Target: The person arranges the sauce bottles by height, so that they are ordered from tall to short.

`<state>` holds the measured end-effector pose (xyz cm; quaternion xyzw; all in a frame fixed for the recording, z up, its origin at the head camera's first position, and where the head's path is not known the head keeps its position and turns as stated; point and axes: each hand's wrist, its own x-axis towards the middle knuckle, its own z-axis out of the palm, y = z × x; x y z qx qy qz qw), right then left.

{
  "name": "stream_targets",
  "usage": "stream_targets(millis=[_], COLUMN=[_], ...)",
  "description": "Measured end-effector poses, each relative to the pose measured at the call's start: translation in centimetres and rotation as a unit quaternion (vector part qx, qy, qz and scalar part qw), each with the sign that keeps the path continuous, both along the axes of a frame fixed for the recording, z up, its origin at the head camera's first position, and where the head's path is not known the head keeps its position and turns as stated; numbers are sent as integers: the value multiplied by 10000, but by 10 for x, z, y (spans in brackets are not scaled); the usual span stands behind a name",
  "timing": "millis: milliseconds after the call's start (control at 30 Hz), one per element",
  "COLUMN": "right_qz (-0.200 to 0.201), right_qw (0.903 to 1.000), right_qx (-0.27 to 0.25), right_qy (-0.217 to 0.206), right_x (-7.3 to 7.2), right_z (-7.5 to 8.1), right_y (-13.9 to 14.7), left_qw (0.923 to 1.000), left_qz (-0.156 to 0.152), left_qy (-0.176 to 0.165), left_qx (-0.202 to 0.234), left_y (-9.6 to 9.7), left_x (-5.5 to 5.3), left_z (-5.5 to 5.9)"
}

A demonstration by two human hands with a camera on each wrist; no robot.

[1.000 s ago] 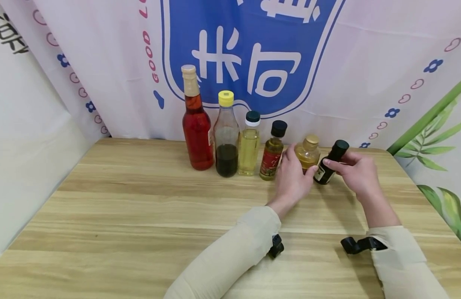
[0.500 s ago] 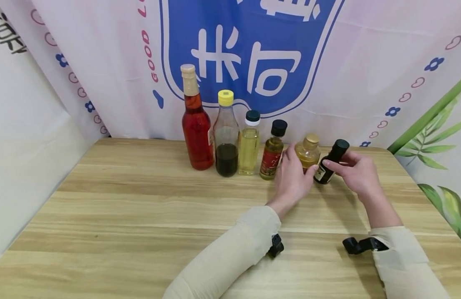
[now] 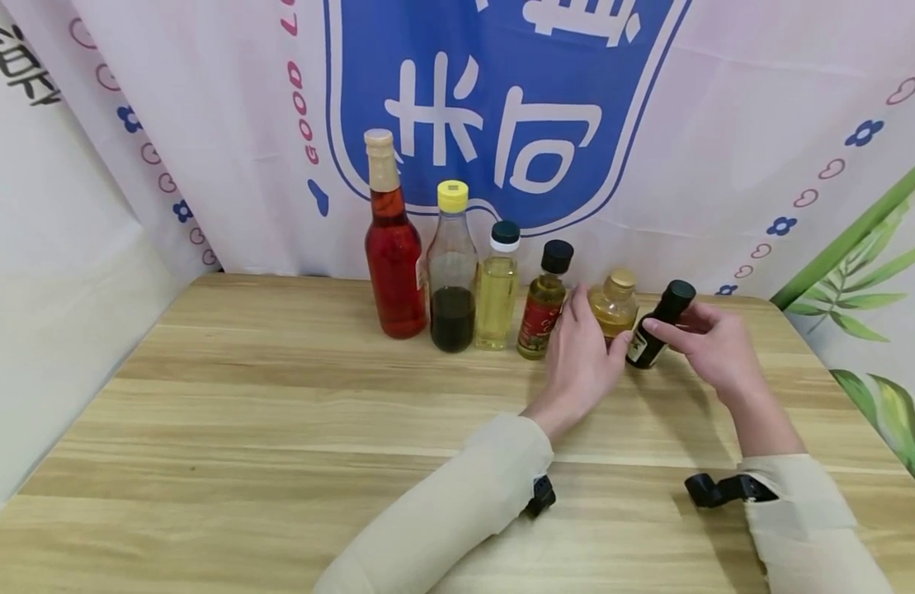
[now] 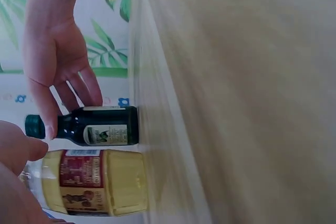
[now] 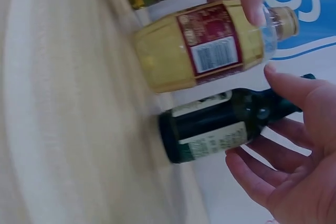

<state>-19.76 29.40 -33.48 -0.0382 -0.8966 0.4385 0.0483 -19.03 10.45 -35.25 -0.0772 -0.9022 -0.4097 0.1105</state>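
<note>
At the right end of a bottle row, my left hand (image 3: 582, 363) holds a squat bottle of yellow oil (image 3: 613, 308), thumb on its right side and fingers on its left. In the right wrist view this oil bottle (image 5: 163, 51) shows a red label with a barcode, and its base is by the table. My right hand (image 3: 717, 351) grips a small dark green bottle (image 3: 650, 338) between thumb and fingers around its neck and side. The dark bottle (image 4: 107, 127) stands beside the oil bottle in the left wrist view, its label partly visible.
Left of the hands stand a red-labelled oil bottle (image 3: 540, 318), a pale oil bottle (image 3: 496, 301), a yellow-capped bottle of dark liquid (image 3: 453, 318) and a tall red bottle (image 3: 394, 264). A printed curtain (image 3: 242, 124) hangs behind the wooden table (image 3: 242, 429).
The head view shifts slightly and my left forearm moves a little to the left. Both hands stay on the same two bottles.
</note>
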Motion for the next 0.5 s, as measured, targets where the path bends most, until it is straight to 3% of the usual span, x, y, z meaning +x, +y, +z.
stream_targets(millis=[267, 500], right_qz=[-239, -686], right_qw=[9973, 9935], right_qx=[-591, -572], right_qy=[354, 711], right_x=[6, 19], right_z=[19, 45], right_y=[14, 10], left_qw=[9988, 9956], left_qz=[-464, -851], left_qy=[-79, -386], left_qx=[164, -97], left_y=[-30, -80], left_x=[33, 55], left_z=[12, 24])
